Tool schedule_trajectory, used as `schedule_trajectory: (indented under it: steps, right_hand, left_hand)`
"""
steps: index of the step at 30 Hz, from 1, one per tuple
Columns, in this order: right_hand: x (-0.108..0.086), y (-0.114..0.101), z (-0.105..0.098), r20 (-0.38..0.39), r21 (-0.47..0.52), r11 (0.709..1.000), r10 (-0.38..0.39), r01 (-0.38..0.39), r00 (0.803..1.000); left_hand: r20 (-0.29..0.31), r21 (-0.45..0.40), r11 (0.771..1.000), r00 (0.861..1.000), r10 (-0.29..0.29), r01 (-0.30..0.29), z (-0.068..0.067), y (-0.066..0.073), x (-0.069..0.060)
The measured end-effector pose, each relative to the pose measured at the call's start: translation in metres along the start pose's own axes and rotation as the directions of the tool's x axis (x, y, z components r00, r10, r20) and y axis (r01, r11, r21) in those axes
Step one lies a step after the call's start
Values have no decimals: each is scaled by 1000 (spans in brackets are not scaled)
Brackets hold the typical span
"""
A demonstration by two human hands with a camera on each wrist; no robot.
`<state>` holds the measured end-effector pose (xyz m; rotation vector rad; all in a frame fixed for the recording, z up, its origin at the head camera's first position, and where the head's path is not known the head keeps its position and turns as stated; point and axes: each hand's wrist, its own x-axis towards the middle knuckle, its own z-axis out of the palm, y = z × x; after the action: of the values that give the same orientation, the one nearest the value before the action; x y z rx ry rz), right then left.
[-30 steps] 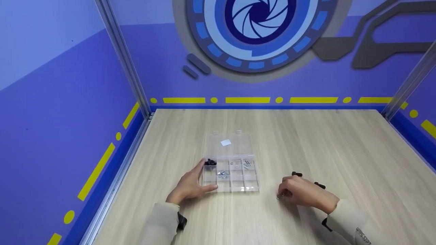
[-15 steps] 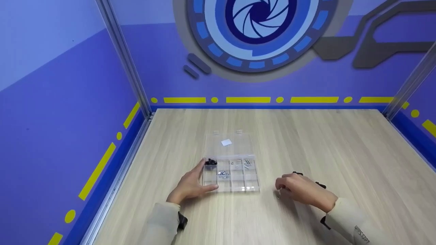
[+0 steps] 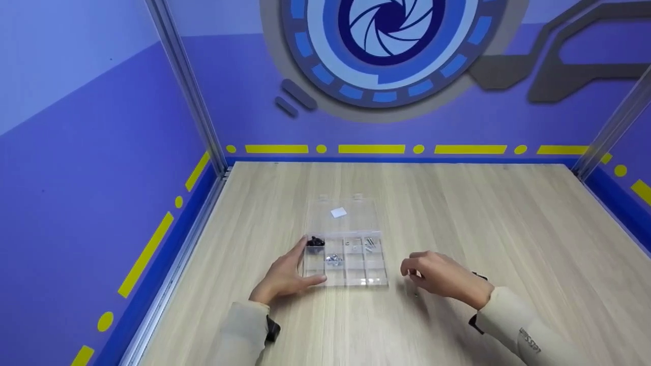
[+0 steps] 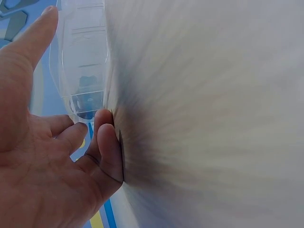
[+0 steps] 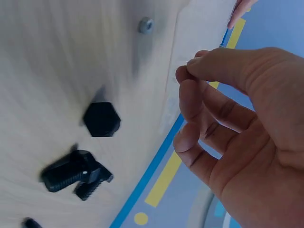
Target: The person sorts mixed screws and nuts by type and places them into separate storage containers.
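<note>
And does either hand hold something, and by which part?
The left hand steadies the clear box at its left side, thumb spread to the near edge. On the right hand, thumb and finger meet; whether they pinch anything cannot be told.

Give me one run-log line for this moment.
Left hand: touching open case; right hand: curled, no held item visible; tabletop: silver fastener, black bolts
</note>
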<state>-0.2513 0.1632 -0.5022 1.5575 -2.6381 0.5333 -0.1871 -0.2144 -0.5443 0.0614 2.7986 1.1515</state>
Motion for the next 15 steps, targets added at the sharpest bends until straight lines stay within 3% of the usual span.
schedule_trajectory:
  steps: [15]
  right_hand:
    - [33,-8,-6,-6,-54,998,-6,6,1000]
  left_hand:
    - [2,-1,1000,1000,13,-13,-1,0,-1]
